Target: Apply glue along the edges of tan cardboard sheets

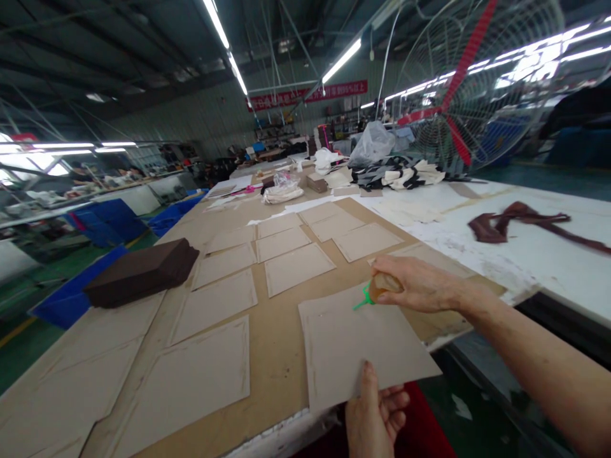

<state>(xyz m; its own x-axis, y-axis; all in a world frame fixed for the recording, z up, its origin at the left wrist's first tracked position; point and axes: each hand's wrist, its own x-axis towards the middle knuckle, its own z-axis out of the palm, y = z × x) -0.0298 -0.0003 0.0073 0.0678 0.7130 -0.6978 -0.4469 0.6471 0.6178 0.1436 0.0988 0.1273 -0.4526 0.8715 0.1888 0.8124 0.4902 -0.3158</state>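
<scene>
My right hand (417,284) is closed around a small amber glue bottle (379,287) with a green nozzle, its tip pointing down at a grey cardboard sheet (356,343). My left hand (375,413) grips that sheet's near edge, thumb on top, at the table's front edge. The sheet juts a little past the table edge.
Several more grey sheets (296,267) lie in rows on the brown-covered table (277,337). A dark brown stack (140,270) sits at the left. A brown fabric strip (520,219) lies on the white table at the right. A big fan (472,83) stands behind; blue bins (71,296) sit at the left.
</scene>
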